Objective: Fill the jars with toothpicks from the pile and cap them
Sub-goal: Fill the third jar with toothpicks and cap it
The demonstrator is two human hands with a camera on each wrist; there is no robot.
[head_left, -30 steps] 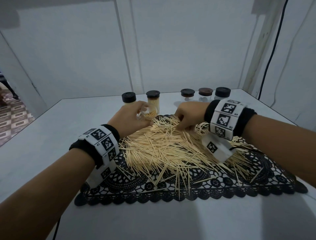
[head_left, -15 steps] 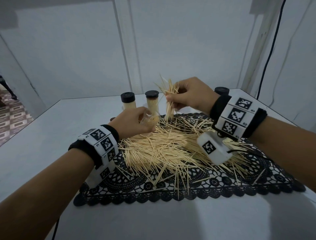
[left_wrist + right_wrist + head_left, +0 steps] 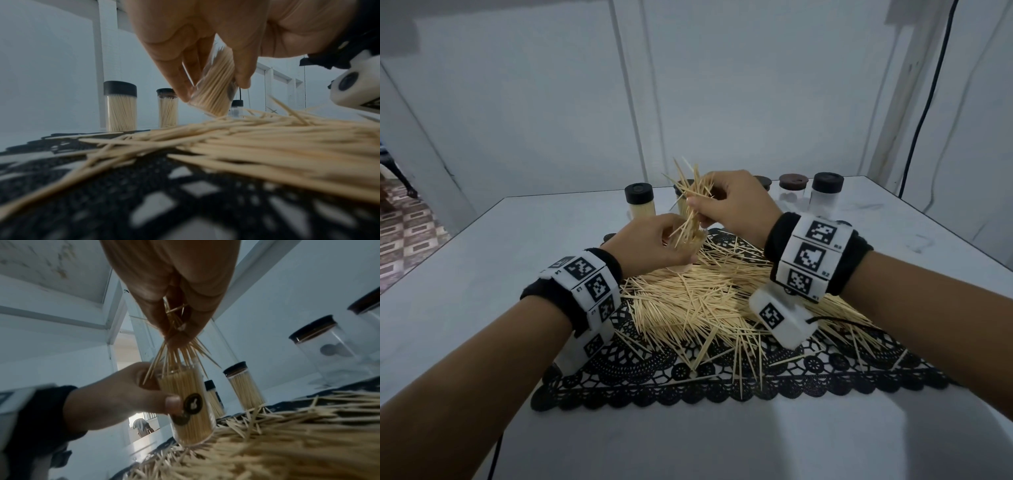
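Observation:
My left hand (image 3: 654,243) grips an uncapped clear jar (image 3: 187,404) (image 3: 213,91), nearly full of toothpicks and tilted, its base low over the pile. My right hand (image 3: 729,202) pinches a bunch of toothpicks (image 3: 691,202) (image 3: 176,356) right above the jar's mouth, lower tips inside or at the rim. The loose toothpick pile (image 3: 709,301) covers a black lace mat (image 3: 654,380). Two capped jars full of toothpicks (image 3: 120,105) (image 3: 167,108) stand behind the mat on the left. Empty capped jars (image 3: 825,195) (image 3: 327,347) stand at the back right.
The white table (image 3: 482,274) ends at a wall behind and on the right. A black cable (image 3: 924,113) hangs down the right wall. At the far left the table edge drops to a patterned floor (image 3: 400,233). A wrist camera block (image 3: 780,318) hangs over the pile.
My right hand has lifted a bunch of toothpicks off the pile and brought it down and left onto the mouth of the jar. My left hand kept its hold on the jar.

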